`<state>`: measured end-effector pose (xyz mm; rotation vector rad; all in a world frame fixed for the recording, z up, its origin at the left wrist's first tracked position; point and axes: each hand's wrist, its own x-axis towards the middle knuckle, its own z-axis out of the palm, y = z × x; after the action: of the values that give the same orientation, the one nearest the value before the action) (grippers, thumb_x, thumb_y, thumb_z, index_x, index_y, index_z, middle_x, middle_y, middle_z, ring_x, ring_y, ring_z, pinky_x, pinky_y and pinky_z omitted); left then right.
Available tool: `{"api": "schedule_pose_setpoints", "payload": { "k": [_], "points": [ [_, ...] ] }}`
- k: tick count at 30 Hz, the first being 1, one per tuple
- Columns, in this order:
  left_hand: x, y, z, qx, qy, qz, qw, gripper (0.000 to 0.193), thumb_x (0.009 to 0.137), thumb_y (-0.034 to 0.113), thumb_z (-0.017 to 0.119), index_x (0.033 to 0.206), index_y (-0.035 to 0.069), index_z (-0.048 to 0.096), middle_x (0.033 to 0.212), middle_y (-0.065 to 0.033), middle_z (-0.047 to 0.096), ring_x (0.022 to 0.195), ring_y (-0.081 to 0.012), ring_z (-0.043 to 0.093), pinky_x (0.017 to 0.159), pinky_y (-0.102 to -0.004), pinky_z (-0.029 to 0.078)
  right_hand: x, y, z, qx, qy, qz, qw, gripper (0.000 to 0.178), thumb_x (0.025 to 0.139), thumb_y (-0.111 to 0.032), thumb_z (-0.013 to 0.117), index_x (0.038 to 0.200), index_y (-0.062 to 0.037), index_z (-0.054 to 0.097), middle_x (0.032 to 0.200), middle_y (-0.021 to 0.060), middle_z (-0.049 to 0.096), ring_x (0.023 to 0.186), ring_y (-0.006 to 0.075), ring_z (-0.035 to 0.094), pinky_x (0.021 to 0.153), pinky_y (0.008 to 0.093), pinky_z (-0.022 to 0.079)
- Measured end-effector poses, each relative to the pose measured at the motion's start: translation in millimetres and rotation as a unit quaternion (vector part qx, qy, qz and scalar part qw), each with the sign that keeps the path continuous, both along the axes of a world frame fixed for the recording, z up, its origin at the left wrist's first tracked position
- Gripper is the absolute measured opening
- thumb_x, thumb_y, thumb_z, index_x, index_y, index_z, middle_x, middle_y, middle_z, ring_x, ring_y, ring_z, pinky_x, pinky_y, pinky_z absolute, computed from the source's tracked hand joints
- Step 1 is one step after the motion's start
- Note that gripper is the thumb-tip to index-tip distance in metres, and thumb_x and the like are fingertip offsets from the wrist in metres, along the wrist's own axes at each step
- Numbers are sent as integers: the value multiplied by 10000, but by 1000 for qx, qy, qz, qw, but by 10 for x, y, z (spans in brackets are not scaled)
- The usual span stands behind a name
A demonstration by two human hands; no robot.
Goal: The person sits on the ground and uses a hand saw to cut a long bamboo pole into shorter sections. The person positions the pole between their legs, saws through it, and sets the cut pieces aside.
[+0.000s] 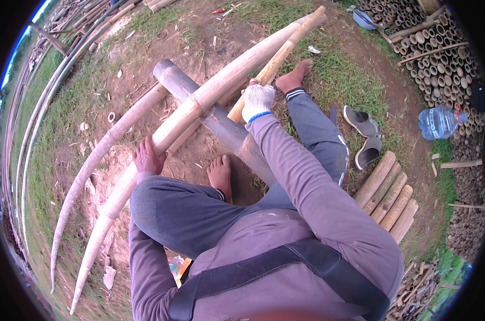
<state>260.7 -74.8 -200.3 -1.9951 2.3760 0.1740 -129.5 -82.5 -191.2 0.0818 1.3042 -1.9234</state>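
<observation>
**Pole point(234, 70) Rests Across Log point(226, 128) in Bamboo Yard**

Over my remote feed, a person in a mauve top point(312, 176) and blue-grey trousers point(175, 214) sits low over bamboo. The right hand point(259, 100), in a white knit glove with a blue cuff, is closed around a yellow cane point(285, 51), which slants up and away to the right, close beside the pole. The cane's lower end sits near the dark log; I cannot tell whether they touch.

The bare left hand point(148, 156) lies on the pole, nearer its thin end, fingers against the surface; whether they wrap around it I cannot make out. The pole runs from upper right to lower left, crossing over the log, with a slimmer piece showing beneath it. To its left I see a second, curved pole point(111, 136).

One bare foot point(219, 174) stands on the dirt point(186, 168) between pole and log; the other point(295, 76) is right of the cane. On the right are a pair of shoes point(366, 154), a row of short bamboo lengths point(386, 193) and a clear blue bottle point(437, 122). Stacked bamboo point(438, 67), cut ends showing, lines the far right, with a blue bowl point(363, 20) near it.
</observation>
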Motion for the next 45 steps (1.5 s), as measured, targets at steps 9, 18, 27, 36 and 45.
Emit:
{"api": "schedule_pose_setpoints", "payload": {
  "k": [9,18,27,36,45],
  "points": [
    [1,-15,11,5,8,1,1000,975,792,379,897,1588,131,392,1551,-134,516,1458,-340,470,1209,-532,344,139,-455,-322,4,-45,-49,998,394,1049,-186,680,1367,-45,494,1143,158,676,908,230,713,764,356,589],
    [-519,-493,256,-11,213,-120,970,758,876,460,844,1493,128,557,1424,-199,626,1315,-366,618,1097,-520,499,-245,-777,-1004,206,541,333,744,285,1083,-256,595,1330,-118,564,1210,89,684,1119,237,677,967,425,540],
    [-1823,-1209,493,51,152,-217,963,512,938,468,757,1303,110,731,1215,-172,770,1129,-364,736,974,-480,579,61,-818,-206,125,-62,263,955,312,987,-160,734,1276,-145,616,1187,91,684,1085,262,698,907,477,535],
    [-2088,-1352,563,70,-10,-234,970,374,933,444,748,1145,140,795,1116,-152,785,1093,-364,740,945,-482,584,-503,-73,-206,184,449,451,749,463,989,-452,719,1076,1,756,949,208,763,934,317,747,881,426,554],
    [-2474,-1424,710,112,-119,-238,957,405,923,359,795,1225,91,767,1211,-174,773,1148,-387,741,963,-495,599,-3219,3330,-768,430,469,143,758,359,1021,-321,694,1155,11,701,1084,166,742,963,244,699,934,411,545]
  ]
}}
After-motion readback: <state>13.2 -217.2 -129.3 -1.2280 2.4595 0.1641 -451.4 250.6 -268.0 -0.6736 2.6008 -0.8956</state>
